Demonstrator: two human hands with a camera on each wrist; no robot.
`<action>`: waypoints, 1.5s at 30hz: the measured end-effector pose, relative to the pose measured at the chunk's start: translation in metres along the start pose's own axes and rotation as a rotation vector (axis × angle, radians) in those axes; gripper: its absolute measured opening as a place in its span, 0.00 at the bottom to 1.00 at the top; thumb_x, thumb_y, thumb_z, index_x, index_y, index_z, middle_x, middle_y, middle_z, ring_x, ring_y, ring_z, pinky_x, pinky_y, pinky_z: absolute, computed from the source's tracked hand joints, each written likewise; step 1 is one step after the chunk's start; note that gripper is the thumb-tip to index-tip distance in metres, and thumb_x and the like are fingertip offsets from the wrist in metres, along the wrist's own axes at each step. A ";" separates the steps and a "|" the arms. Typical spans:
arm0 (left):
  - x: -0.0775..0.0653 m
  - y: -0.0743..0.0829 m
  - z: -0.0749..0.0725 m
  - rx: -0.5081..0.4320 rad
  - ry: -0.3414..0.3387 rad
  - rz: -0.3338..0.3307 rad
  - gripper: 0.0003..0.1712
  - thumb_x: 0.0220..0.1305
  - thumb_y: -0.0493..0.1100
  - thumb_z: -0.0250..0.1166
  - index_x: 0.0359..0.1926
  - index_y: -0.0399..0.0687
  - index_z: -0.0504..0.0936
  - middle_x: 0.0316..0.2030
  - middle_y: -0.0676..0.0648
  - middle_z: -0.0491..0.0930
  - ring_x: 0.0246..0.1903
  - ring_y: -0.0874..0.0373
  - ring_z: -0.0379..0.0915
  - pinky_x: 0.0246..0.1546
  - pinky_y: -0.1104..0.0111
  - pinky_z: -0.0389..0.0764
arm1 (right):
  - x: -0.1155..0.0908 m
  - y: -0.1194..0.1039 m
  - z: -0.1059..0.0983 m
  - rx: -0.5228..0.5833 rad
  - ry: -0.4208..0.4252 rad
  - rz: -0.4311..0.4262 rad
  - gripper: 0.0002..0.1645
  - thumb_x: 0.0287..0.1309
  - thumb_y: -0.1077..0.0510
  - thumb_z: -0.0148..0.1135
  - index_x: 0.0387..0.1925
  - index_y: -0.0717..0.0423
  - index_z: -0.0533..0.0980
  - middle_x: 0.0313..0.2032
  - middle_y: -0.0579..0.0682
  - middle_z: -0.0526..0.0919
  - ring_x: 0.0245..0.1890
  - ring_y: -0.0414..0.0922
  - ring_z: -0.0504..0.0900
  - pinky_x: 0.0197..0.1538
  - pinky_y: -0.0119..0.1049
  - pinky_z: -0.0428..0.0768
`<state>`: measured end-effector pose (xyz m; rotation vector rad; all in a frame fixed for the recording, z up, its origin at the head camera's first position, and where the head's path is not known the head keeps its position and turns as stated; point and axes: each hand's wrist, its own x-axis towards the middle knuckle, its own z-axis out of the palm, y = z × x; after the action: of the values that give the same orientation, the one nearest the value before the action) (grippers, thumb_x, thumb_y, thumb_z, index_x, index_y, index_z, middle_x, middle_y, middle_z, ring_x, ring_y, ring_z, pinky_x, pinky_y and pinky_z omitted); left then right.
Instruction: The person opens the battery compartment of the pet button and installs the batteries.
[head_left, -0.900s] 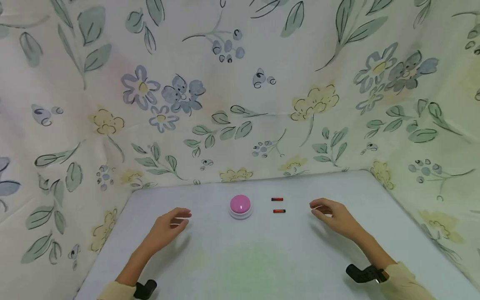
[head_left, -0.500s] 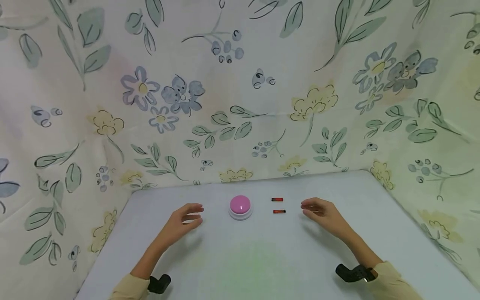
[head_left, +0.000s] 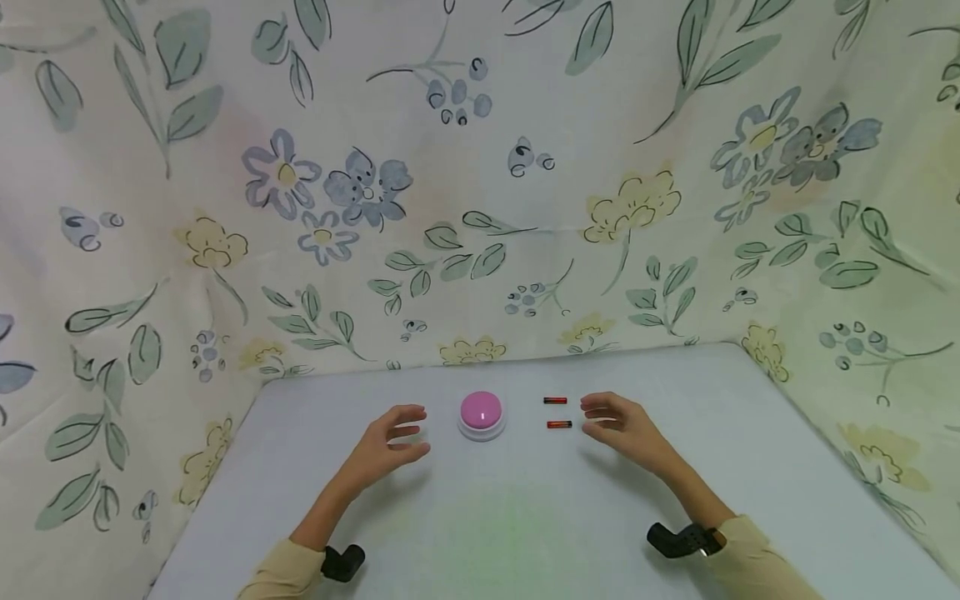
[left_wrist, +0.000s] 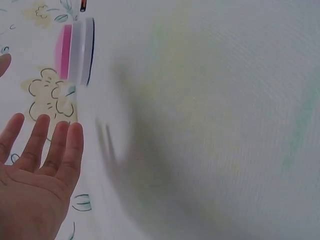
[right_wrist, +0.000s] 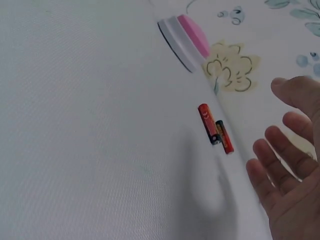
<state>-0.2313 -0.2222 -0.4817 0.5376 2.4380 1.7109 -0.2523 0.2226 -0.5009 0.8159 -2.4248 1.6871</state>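
A round pink-topped push light or button with a white base [head_left: 482,414] sits on the white table. To its right lie two red-and-black batteries, a farther battery [head_left: 555,401] and a nearer battery [head_left: 559,425], roughly parallel. My left hand [head_left: 387,446] hovers left of the pink-topped device, fingers spread and relaxed, holding nothing. Just right of the batteries is my right hand [head_left: 622,427], its fingers loosely bent and apart from them. In the right wrist view the batteries [right_wrist: 209,123] show beyond the fingertips, with the pink dome [right_wrist: 194,35] farther off.
The white table [head_left: 510,517] has a floral cloth [head_left: 480,183] hanging behind it and along both sides. Each wrist wears a black camera mount, the left mount [head_left: 343,564] and the right mount [head_left: 678,540], near beige sleeves.
Both hands have moved inward: the left hand rightward toward the pink-topped device, the right hand leftward toward the batteries. The device and batteries have stayed in place.
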 end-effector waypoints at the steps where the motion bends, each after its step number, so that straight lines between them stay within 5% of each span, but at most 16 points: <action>1: 0.001 0.000 0.001 0.002 -0.003 -0.001 0.36 0.64 0.40 0.73 0.69 0.37 0.68 0.65 0.31 0.69 0.64 0.34 0.68 0.58 0.54 0.76 | 0.001 0.001 0.001 0.002 -0.004 0.000 0.25 0.64 0.66 0.68 0.60 0.68 0.72 0.55 0.68 0.77 0.54 0.66 0.78 0.55 0.49 0.80; 13: 0.015 -0.002 0.015 -0.012 0.000 0.013 0.38 0.62 0.36 0.74 0.69 0.36 0.67 0.66 0.29 0.68 0.64 0.31 0.66 0.59 0.48 0.74 | 0.020 0.002 0.020 0.022 -0.023 0.014 0.29 0.63 0.61 0.72 0.61 0.66 0.73 0.58 0.67 0.76 0.58 0.66 0.75 0.58 0.57 0.76; 25: 0.020 0.035 0.026 -0.032 0.000 0.008 0.36 0.62 0.34 0.73 0.68 0.35 0.69 0.65 0.28 0.69 0.64 0.28 0.65 0.59 0.44 0.72 | 0.044 0.003 0.045 0.060 -0.061 -0.005 0.30 0.60 0.67 0.72 0.62 0.67 0.71 0.57 0.70 0.75 0.57 0.66 0.76 0.57 0.59 0.77; 35: 0.028 0.026 0.029 -0.037 -0.003 -0.017 0.38 0.60 0.36 0.76 0.68 0.34 0.69 0.66 0.29 0.67 0.66 0.30 0.62 0.60 0.42 0.70 | 0.056 -0.028 0.061 0.092 -0.111 0.053 0.32 0.59 0.68 0.72 0.63 0.70 0.70 0.59 0.71 0.73 0.60 0.72 0.71 0.60 0.65 0.70; 45: 0.048 -0.014 0.033 0.040 0.045 -0.021 0.43 0.56 0.37 0.78 0.70 0.37 0.68 0.66 0.36 0.70 0.67 0.36 0.63 0.60 0.45 0.72 | 0.065 -0.039 0.078 0.097 -0.126 0.109 0.39 0.55 0.66 0.76 0.66 0.68 0.68 0.64 0.72 0.69 0.64 0.71 0.68 0.63 0.65 0.67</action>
<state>-0.2698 -0.1806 -0.5011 0.4811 2.5043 1.6871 -0.2718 0.1184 -0.4750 0.8410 -2.5302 1.8589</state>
